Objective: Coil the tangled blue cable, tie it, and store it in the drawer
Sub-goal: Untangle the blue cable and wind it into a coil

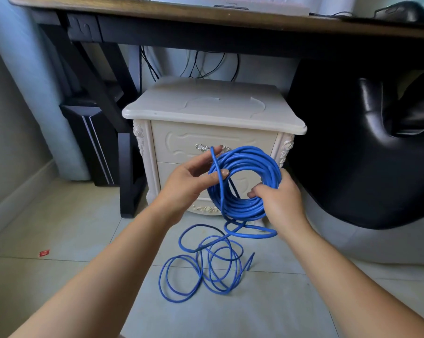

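we hold the blue cable (245,156) up in front of the cream nightstand (206,111), most of it wound into a round coil. our right hand (279,198) grips the coil's lower right side, fingers curled round the bundle. our left hand (189,181) pinches a single strand at the coil's left edge. the hands are apart, one on each side of the coil. the rest of the cable trails down into loose loops (200,269) on the tiled floor (60,228). the top drawer (181,142) is closed.
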A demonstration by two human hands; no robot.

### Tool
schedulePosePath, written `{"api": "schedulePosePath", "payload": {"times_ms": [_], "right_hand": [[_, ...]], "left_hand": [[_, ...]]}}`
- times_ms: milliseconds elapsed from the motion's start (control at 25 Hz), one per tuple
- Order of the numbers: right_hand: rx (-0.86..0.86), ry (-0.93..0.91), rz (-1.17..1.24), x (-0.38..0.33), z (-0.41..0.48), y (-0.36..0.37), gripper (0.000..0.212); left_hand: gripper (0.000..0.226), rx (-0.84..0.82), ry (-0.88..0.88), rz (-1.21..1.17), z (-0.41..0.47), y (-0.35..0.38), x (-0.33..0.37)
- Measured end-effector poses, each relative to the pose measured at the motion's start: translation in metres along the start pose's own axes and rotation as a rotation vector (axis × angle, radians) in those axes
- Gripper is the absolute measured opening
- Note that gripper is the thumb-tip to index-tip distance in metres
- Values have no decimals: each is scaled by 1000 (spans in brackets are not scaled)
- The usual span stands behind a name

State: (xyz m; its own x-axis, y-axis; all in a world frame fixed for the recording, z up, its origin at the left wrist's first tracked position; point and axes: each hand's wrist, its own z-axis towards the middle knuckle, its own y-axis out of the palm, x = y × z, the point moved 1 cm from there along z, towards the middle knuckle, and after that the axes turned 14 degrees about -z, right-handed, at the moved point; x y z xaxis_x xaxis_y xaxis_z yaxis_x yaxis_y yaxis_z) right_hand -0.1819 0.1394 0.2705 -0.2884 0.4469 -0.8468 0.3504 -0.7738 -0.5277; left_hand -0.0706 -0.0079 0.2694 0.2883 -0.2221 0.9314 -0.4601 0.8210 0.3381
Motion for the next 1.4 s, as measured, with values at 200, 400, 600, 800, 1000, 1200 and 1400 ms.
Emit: {"api": "schedulePosePath", "payload": {"times_ms": [200, 400, 600, 800, 1000, 1200, 1400], "right_hand": [[-91, -21, -116, 3, 3, 5, 27], [-158, -126, -300, 11, 0, 20, 26], [-656, 4, 409, 6, 5, 14, 61], [-436, 256, 867, -4, 29, -1, 22], [-148, 537, 1067, 12, 41, -18, 39], [-236, 672, 473, 34, 34, -17, 44], [-19, 64, 63, 5, 16, 0, 52]], "left_hand": [[60, -123, -38, 204, 1, -1, -1], [63, -143, -25, 644, 0, 4, -3], [50, -108, 52, 784, -5, 6, 0], [50, -1, -29, 1034, -4, -3, 0], [42, 393, -65, 803, 0, -41, 5], [45, 431, 19, 552, -3, -39, 18], [53, 268, 58, 671, -6, -27, 21]]}}
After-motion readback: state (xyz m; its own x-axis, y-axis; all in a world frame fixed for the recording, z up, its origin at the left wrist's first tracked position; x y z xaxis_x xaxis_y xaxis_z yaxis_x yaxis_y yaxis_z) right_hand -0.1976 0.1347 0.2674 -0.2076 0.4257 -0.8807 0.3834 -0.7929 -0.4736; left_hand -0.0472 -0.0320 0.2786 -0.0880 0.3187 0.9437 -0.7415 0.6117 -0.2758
